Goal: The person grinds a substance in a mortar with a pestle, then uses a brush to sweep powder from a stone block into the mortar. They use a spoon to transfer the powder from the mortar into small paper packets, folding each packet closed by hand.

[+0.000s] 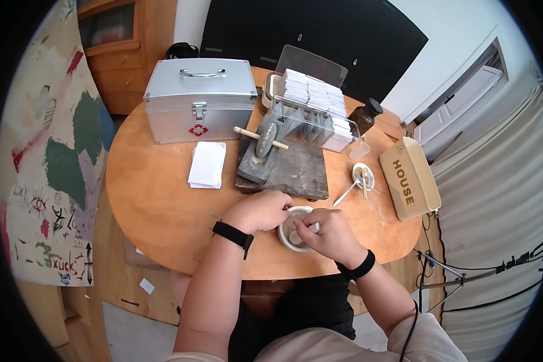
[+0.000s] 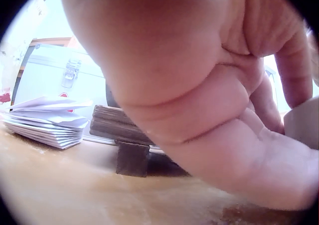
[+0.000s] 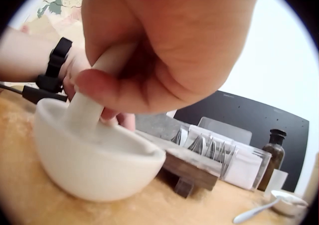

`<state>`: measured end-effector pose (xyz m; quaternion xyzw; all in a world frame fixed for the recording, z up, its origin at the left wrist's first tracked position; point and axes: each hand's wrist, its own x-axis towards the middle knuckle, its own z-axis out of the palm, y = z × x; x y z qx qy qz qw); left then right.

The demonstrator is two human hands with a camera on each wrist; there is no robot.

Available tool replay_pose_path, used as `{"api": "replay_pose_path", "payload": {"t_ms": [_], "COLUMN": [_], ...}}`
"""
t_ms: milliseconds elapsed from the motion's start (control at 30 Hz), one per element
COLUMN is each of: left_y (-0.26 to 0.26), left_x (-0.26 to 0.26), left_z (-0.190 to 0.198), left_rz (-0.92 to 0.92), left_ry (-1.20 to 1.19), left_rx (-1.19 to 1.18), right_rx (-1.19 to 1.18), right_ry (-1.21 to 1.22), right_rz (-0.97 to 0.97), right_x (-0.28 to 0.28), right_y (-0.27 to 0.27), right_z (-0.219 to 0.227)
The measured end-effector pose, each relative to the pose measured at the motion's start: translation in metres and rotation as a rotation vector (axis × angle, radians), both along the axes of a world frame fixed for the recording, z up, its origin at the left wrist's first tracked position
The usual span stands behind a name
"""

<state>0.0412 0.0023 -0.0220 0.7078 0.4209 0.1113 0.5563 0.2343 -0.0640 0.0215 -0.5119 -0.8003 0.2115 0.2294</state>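
A white mortar (image 1: 282, 237) stands near the front edge of the round wooden table. My right hand (image 1: 332, 232) grips a white pestle (image 3: 85, 112), whose lower end is down inside the mortar's bowl (image 3: 94, 170). At the far left side of the rim is my left hand (image 1: 259, 210), holding the mortar steady. In the left wrist view its thumb and fingers reach to the mortar's wall (image 2: 303, 127), which shows only at the right edge. The right wrist view shows the pestle slanting up into the curled right fingers. The mortar's contents are hard to make out.
Behind the mortar lies a dark board (image 1: 301, 175) bearing a grey stone block with a wheel (image 1: 265, 142) on a stick. Around it are white papers (image 1: 207, 165), a metal case (image 1: 199, 114), a box of packets (image 1: 314, 90), a brown bottle (image 1: 364, 116), a small dish (image 1: 357, 171) and a HOUSE box (image 1: 410, 181).
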Motion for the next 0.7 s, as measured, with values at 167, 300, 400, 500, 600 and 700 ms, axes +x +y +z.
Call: {"api": "replay_pose_path", "payload": {"t_ms": [167, 300, 400, 500, 600, 700], "left_y": [0.002, 0.002, -0.001, -0.001, -0.001, -0.001], "left_x": [-0.002, -0.002, -0.004, -0.003, -0.003, -0.001], "left_z": [0.0, 0.001, 0.003, 0.004, -0.002, -0.001], "left_rz": [0.013, 0.011, 0.02, 0.022, 0.036, 0.043], "left_ry": [-0.005, -0.011, -0.004, -0.014, -0.032, -0.038], "left_rx": [-0.017, 0.023, 0.034, 0.024, 0.003, -0.016], "right_rx": [0.031, 0.073, 0.078, 0.084, 0.11, 0.1], "right_ry": [-0.024, -0.063, -0.074, -0.067, 0.018, 0.028], "right_rz": [-0.013, -0.006, -0.012, -0.025, -0.07, -0.071], "right_x": [0.0, 0.001, 0.002, 0.001, -0.006, -0.007], "right_y": [0.003, 0.004, 0.003, 0.005, 0.007, 0.007], "right_z": [0.006, 0.005, 0.0, 0.002, 0.001, -0.004]}}
